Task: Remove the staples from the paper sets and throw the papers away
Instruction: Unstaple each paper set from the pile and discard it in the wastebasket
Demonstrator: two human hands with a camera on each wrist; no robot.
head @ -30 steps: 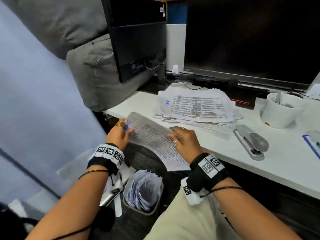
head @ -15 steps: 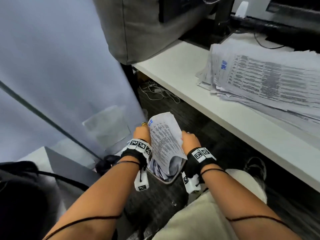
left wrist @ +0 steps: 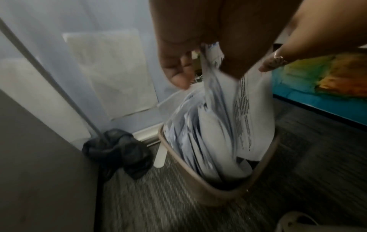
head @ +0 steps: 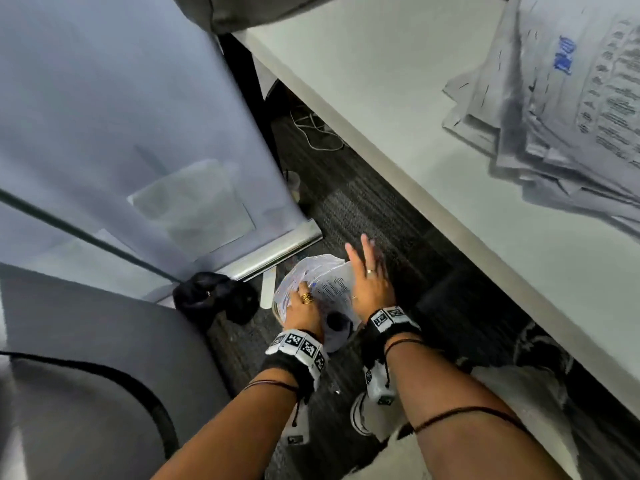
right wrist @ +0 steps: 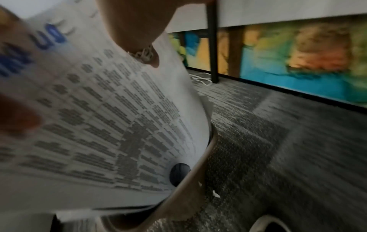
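A beige waste bin (left wrist: 218, 193) stands on the carpet below the desk edge, stuffed with printed papers (head: 322, 282). My left hand (head: 301, 303) reaches into the bin's top and pinches the upper edge of the newest sheets (left wrist: 248, 109), which stand curled in the bin. My right hand (head: 367, 271) lies against the right side of these sheets with its fingers straight and spread. In the right wrist view the printed page (right wrist: 111, 119) bulges over the bin rim (right wrist: 190, 180). Motion blurs all the views.
A messy stack of paper sets (head: 571, 116) lies on the white desk (head: 381, 98) at upper right. A frosted glass partition (head: 121, 133) and a black bundle (head: 214, 299) are left of the bin. White cables (head: 318, 133) lie under the desk. My shoe (head: 363, 417) is near the bin.
Both hands carried the paper set from the desk edge down into the bin. The right hand has let go and opened its fingers. The head has tilted down toward the floor.
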